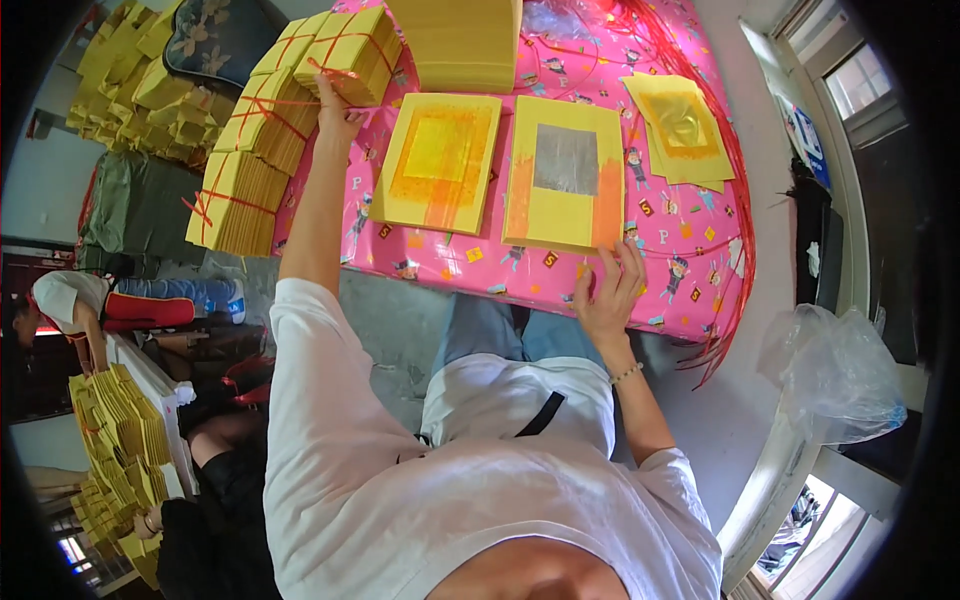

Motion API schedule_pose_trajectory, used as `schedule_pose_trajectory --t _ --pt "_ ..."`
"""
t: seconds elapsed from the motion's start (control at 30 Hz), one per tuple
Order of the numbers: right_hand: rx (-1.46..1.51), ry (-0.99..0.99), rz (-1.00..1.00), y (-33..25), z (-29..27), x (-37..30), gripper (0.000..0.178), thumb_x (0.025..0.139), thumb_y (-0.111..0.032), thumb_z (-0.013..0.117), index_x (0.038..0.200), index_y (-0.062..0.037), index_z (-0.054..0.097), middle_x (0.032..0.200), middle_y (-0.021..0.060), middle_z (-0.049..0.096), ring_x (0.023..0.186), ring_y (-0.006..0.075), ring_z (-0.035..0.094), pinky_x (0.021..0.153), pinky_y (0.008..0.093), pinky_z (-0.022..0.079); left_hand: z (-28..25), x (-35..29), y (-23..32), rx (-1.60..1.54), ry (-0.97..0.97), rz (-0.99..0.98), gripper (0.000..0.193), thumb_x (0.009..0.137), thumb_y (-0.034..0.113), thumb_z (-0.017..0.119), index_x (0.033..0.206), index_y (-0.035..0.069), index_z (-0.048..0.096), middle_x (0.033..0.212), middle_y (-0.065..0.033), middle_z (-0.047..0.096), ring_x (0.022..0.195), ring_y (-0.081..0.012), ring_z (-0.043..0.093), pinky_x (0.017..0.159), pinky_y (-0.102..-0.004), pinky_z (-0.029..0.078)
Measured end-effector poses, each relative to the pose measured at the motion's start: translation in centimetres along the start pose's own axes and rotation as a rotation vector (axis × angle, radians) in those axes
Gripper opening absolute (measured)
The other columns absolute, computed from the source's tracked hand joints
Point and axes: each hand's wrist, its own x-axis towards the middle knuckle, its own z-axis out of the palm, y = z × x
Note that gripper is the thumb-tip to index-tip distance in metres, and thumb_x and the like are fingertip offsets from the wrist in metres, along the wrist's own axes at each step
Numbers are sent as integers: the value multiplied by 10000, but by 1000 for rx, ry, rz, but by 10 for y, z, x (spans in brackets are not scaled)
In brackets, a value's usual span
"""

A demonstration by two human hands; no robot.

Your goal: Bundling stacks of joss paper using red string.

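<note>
My left hand [340, 112] reaches to the far left and grips the near end of a red-tied bundle of yellow paper [350, 50]. The bundle hides part of its fingers. My right hand [612, 292] is open, fingers apart, its fingertips at the near right corner of a yellow paper stack [523, 215]. That stack's top sheet bears a silver square and orange bands. Left of it lies another yellow paper stack [395, 205] with a gold square in an orange border. Both stacks lie flat on a pink patterned tablecloth [450, 270].
More tied yellow bundles [235, 195] line the table's left edge. A tall yellow stack [455, 50] stands behind. Loose gold-centred sheets [685, 130] and red strings [735, 200] lie at the right. Other people work by a side table [150, 390] at left; a plastic bag [840, 375] hangs right.
</note>
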Motion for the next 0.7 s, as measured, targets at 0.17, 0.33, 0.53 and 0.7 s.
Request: schedule_pose_trajectory --t 0.17,0.33,0.53,0.7 --pt "89 -34 -3 -7 0 4 391 783 -45 625 1152 8 506 1213 205 443 1187 397 422 976 473 389 -42 -48 -9 549 177 462 622 791 319 726 1255 19 440 1119 -135 544 847 -174 574 705 -353 511" --pt "157 -35 86 0 -10 1 399 797 -39 621 1175 -6 497 1223 189 441 1188 389 424 999 467 351 2 -146 -35 822 -381 701 334 831 156 662 1150 90 588 1081 -78 600 961 -161 572 791 -303 482" --pt "215 -84 114 24 -34 24 363 811 -83 636 1149 -21 520 1174 165 493 1119 348 469 970 437 355 49 -234 -59 1261 -918 971 354 767 231 723 1068 68 634 1022 -90 605 991 -264 564 844 -354 464" --pt "147 -195 -47 38 -46 49 340 761 -174 703 1068 -66 604 1057 82 593 1009 288 517 842 404 424 71 -265 -97 1337 -1073 1022 352 724 203 746 1037 80 642 990 -100 596 955 -288 549 841 -376 458"
